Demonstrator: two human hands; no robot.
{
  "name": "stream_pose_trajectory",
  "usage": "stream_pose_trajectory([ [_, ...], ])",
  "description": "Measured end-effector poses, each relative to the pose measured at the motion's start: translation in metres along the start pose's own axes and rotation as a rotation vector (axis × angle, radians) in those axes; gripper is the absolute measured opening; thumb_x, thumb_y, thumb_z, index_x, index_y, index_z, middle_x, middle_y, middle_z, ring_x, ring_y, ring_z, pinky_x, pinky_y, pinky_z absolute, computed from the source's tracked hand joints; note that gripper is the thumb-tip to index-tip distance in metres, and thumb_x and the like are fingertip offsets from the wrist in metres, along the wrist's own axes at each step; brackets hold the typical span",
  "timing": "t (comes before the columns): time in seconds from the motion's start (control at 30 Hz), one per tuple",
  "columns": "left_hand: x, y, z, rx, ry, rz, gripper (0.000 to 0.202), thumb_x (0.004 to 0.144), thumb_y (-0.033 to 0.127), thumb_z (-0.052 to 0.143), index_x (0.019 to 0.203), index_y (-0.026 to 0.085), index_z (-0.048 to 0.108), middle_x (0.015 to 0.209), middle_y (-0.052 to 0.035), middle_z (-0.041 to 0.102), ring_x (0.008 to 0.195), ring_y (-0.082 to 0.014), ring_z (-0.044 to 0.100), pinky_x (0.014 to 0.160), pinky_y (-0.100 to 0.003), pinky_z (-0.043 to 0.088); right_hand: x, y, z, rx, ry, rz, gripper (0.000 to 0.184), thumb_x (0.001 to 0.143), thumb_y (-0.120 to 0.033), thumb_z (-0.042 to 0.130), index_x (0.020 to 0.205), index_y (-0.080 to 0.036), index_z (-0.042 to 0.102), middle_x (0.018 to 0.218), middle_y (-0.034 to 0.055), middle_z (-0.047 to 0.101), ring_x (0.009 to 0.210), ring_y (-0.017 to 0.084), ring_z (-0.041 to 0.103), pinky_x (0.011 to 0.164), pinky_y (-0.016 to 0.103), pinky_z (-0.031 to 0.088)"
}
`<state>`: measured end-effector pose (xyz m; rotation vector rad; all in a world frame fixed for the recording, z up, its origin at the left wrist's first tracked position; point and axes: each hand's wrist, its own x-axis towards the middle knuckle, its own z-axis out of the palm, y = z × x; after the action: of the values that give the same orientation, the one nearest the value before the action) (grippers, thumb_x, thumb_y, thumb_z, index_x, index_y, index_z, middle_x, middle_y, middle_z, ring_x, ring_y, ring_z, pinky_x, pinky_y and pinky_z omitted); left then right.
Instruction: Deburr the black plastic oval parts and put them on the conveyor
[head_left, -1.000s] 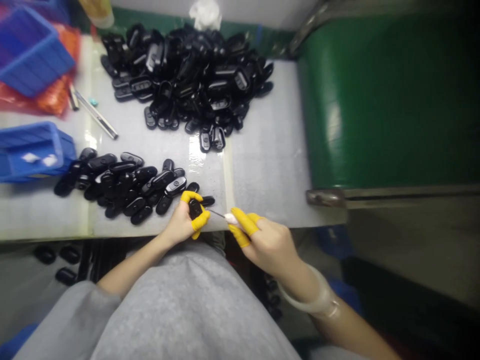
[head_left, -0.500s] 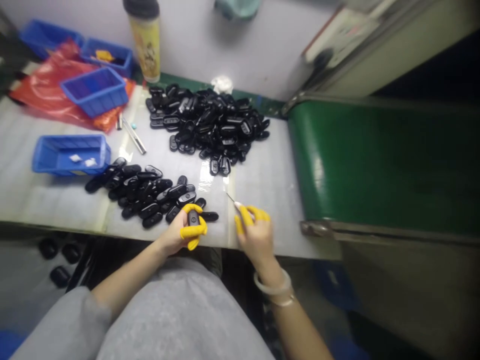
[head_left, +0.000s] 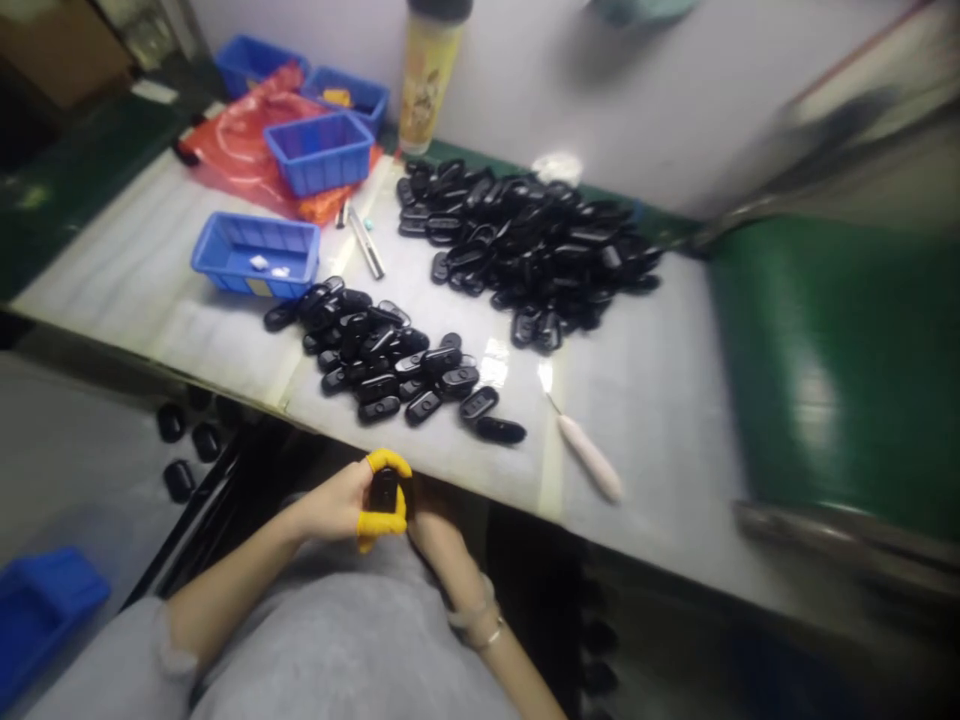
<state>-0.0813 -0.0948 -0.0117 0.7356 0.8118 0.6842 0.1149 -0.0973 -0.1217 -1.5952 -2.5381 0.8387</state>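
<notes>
My left hand [head_left: 367,510], with yellow finger cots on its fingers, is closed around a small black oval case [head_left: 385,488] that resembles a key fob. It holds the case just off the table's front edge, close to my body. My right hand [head_left: 436,532] is right beside it, in shadow; its fingers are hidden behind the left hand and the case. On the table to the right lies a thin-tipped tool with a pale handle [head_left: 590,458], touched by neither hand. A loose group of similar black cases [head_left: 379,385] lies just beyond my hands.
A larger heap of black cases [head_left: 525,235] sits farther back. Left of it are a utility knife [head_left: 366,243], a blue bin [head_left: 255,270] with small white pieces, and more blue bins on red plastic [head_left: 240,150]. A green conveyor belt [head_left: 840,370] borders the right side.
My right hand has let go of the pale-handled tool, now on the table, and moved left to the case in my left hand. My view has shifted, so the table's contents appear farther right.
</notes>
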Motion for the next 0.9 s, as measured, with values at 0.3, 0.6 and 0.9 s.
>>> stream_pose_trajectory([
  [0.3,-0.020,-0.012,-0.022,0.101,0.087,0.050,0.055,0.082,0.037,0.072,0.125,0.023,0.040,0.087,-0.0012,0.064,0.051,-0.0077,0.060,0.048,-0.020,0.049,-0.021,-0.010,-0.045,0.249,0.071,-0.097,0.035,0.094,-0.024,0.047,0.123,-0.015,0.062,0.109,0.0136,0.072,0.098,0.024,0.070,0.087,0.035,0.058],
  [0.6,-0.028,0.033,-0.034,0.119,0.320,0.348,0.041,0.081,0.040,0.073,0.103,0.019,0.046,0.080,-0.0010,0.064,0.062,-0.0111,0.064,0.058,-0.022,0.051,0.008,-0.062,-0.164,0.295,0.371,-0.621,0.042,0.092,-0.018,0.056,0.133,-0.022,0.051,0.100,0.0090,0.069,0.089,0.020,0.070,0.076,0.029,0.060],
  [0.9,0.002,0.027,-0.071,0.235,0.714,0.589,0.041,0.086,0.044,0.066,0.114,0.022,0.046,0.087,-0.0013,0.062,0.062,-0.0111,0.061,0.062,-0.026,0.051,0.254,-0.198,-0.230,-0.253,0.166,-0.881,0.027,0.093,-0.011,0.052,0.114,-0.012,0.068,0.104,0.0133,0.066,0.094,0.021,0.066,0.085,0.034,0.052],
])
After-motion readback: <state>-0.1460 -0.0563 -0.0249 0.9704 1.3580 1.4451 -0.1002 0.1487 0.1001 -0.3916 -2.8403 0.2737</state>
